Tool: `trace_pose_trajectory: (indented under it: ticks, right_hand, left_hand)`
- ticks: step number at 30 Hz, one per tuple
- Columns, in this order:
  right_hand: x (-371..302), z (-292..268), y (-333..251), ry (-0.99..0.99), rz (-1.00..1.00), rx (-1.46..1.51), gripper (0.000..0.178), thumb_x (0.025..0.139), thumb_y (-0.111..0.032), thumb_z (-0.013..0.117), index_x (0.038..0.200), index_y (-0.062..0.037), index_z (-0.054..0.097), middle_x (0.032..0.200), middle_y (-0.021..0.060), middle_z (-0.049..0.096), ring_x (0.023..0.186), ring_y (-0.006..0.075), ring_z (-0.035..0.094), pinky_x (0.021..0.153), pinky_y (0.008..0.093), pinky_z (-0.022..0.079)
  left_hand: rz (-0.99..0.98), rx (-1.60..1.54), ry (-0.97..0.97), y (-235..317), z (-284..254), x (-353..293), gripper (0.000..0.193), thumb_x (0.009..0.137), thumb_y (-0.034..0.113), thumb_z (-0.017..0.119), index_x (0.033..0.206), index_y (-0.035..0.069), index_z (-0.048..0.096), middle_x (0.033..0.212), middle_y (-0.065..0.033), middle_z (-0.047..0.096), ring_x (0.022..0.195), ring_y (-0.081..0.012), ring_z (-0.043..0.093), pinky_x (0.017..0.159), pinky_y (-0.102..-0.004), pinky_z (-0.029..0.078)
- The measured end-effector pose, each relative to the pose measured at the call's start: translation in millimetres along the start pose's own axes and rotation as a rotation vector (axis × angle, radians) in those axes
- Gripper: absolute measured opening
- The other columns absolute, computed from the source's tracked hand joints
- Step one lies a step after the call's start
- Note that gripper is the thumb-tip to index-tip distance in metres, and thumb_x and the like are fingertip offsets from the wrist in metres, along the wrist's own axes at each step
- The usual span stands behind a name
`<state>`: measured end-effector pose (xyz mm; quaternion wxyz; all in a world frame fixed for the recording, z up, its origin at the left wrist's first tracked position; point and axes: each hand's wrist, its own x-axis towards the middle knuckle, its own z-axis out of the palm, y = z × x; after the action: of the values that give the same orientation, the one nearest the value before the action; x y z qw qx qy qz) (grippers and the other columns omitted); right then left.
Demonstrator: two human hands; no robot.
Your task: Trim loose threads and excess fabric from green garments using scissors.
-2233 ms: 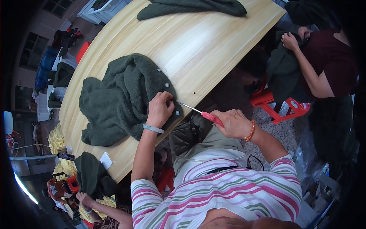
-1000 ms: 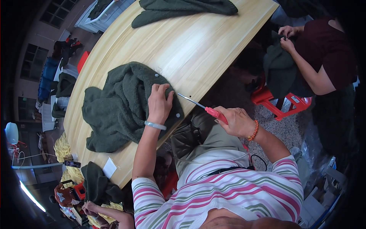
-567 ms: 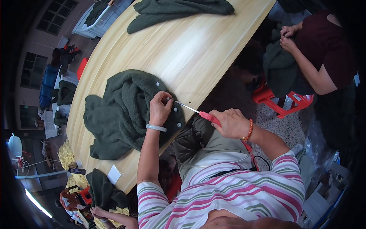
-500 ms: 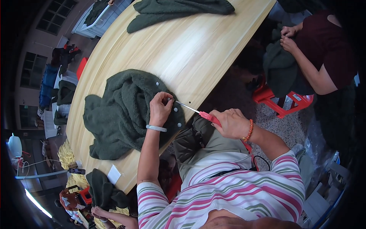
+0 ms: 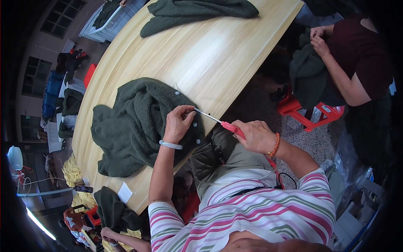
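A dark green fuzzy knit garment (image 5: pixel 134 122) lies bunched on the wooden table, its button edge toward my lap. Small pale, sparkly buttons (image 5: pixel 194 124) run along that edge. My left hand (image 5: pixel 178 122), with a pale bangle at the wrist, pinches the edge between two of the buttons. A screwdriver-like tool (image 5: pixel 228 127), with a red handle and thin metal shaft, is gripped in my right hand (image 5: pixel 258 136). Its tip meets my left fingertips; what lies between them is hidden.
Another dark green garment (image 5: pixel 201 12) rests at the table's far end. A white paper (image 5: pixel 124 192) lies near the left edge. On the right, a co-worker handles green cloth (image 5: pixel 308 71) beside a red stool (image 5: pixel 312 113). A cord (image 5: pixel 218 183) crosses my lap.
My left hand has shifted slightly, its fingertips now right at the tool's tip. The garment's button edge has moved a little. My right hand and the tool have barely moved.
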<state>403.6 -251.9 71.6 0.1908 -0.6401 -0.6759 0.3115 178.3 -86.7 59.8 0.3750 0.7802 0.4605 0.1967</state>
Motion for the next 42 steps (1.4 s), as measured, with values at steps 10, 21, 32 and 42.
trace_pose_trajectory:
  ticks: [10,21,32,42]
  right_hand:
    - [0.7,-4.4,0.4,0.025,0.022,0.008,0.026,0.089,-0.024,0.056,0.111,-0.0102,0.052,0.078,0.0228,0.065,0.079,0.0413,0.064,0.074,0.052,0.049]
    - [28.9,-5.3,-2.4,-0.001,0.003,-0.072,0.028,0.088,-0.024,0.057,0.11,-0.0069,0.053,0.08,0.0229,0.065,0.08,0.0408,0.064,0.075,0.0506,0.048]
    - [28.3,-9.2,-8.8,-0.045,0.023,-0.09,0.027,0.087,-0.024,0.058,0.106,-0.0047,0.054,0.081,0.0229,0.065,0.081,0.0413,0.064,0.075,0.0506,0.049]
    - [18.0,-16.6,-6.9,0.071,0.024,-0.024,0.027,0.087,-0.024,0.059,0.108,-0.0078,0.054,0.079,0.023,0.065,0.079,0.0417,0.064,0.073,0.0503,0.049]
  left_hand:
    - [0.162,0.613,0.359,-24.3,-13.7,59.7,0.021,0.079,0.015,0.068,0.097,0.005,0.064,0.088,-0.0128,0.059,0.076,-0.0325,0.063,0.07,-0.0413,0.05]
    - [-0.023,0.113,0.089,-21.8,-3.1,52.5,0.014,0.076,0.007,0.071,0.086,0.0,0.065,0.074,-0.0018,0.066,0.066,-0.0063,0.059,0.064,-0.0224,0.049]
    - [-0.015,-0.169,0.051,-46.0,-0.2,50.7,0.014,0.084,0.001,0.066,0.097,-0.001,0.069,0.08,0.0011,0.066,0.069,-0.0037,0.057,0.066,-0.0189,0.048]
    - [-0.029,-0.26,0.127,-39.3,9.2,50.0,0.023,0.087,0.003,0.063,0.11,0.0,0.065,0.091,-0.0026,0.067,0.075,-0.0067,0.059,0.069,-0.0211,0.05]
